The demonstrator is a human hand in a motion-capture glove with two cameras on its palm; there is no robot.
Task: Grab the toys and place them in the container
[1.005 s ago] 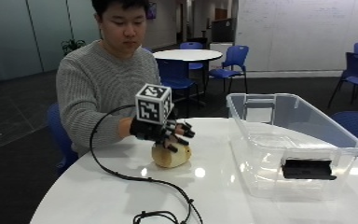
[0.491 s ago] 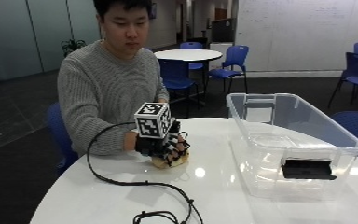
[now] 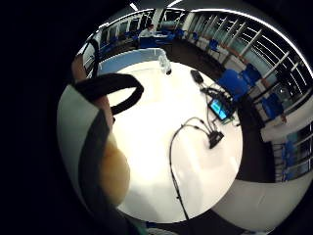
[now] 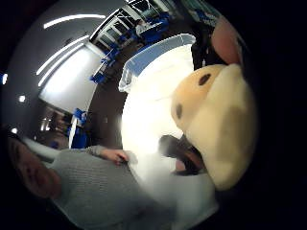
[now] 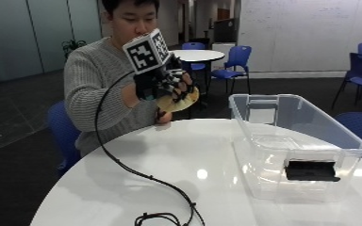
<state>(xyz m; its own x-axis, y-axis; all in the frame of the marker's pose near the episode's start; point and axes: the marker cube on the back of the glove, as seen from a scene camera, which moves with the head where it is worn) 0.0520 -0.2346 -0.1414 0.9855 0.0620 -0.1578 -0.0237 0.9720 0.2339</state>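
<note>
In the outside view my gloved right hand [image 5: 164, 83] is raised above the near-left part of the white table [image 5: 187, 165], in front of the person's chest. Its fingers are curled round a tan plush toy [image 5: 180, 100], which hangs clear of the table. The thumb side palm view is largely filled by the toy's cream face with dark eyes [image 4: 216, 122]; part of the toy [image 3: 111, 172] also shows in the little finger side view. The clear plastic container [image 5: 294, 136] stands on the table's right side, to the right of my hand, with a black object [image 5: 311, 170] inside it.
A black cable [image 5: 144, 176] runs from the glove across the table towards its front edge. The person's bare hand [image 5: 163, 117] rests at the table's far edge. Blue chairs [image 5: 234, 63] and a round table [image 5: 196, 55] stand behind. Small devices [image 3: 219, 110] lie on the table's far part.
My hand closed on the plush toy where it sat on the table and has lifted it to chest height. The container has not moved.
</note>
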